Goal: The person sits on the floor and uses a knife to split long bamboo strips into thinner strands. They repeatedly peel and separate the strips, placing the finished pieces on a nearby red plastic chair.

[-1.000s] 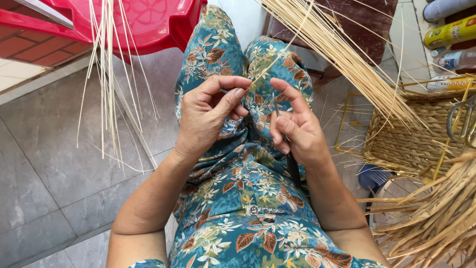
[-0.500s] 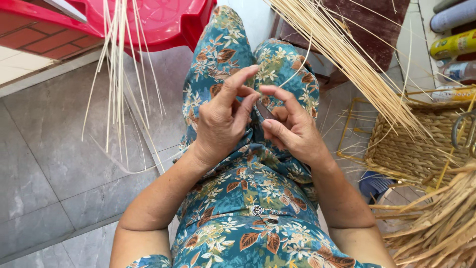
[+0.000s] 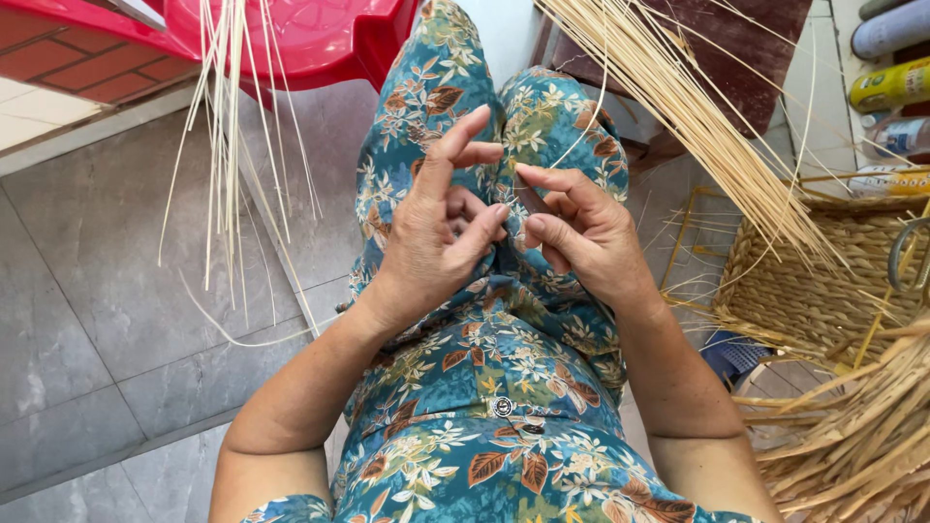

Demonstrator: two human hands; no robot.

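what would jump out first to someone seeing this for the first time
The two hands meet at the centre over the lap: the left hand and right hand pinch fingertips together on something too thin to make out, above a teal floral garment. Pale straw strands fan down from the top right towards a woven basket, and a red plastic chair stands at the top left.

The left hand (image 3: 436, 242) and the right hand (image 3: 581, 232) met over the lap, on a blue dress with flowers (image 3: 484, 387). The fingertips (image 3: 499, 211) nearly touched, pinching a thin straw (image 3: 599, 116) that ran up toward 1 o'clock. At 11 o'clock, pale sticks (image 3: 228, 126) hung by a red plastic chair (image 3: 291, 39). At 3 o'clock sat a woven basket (image 3: 814, 291).
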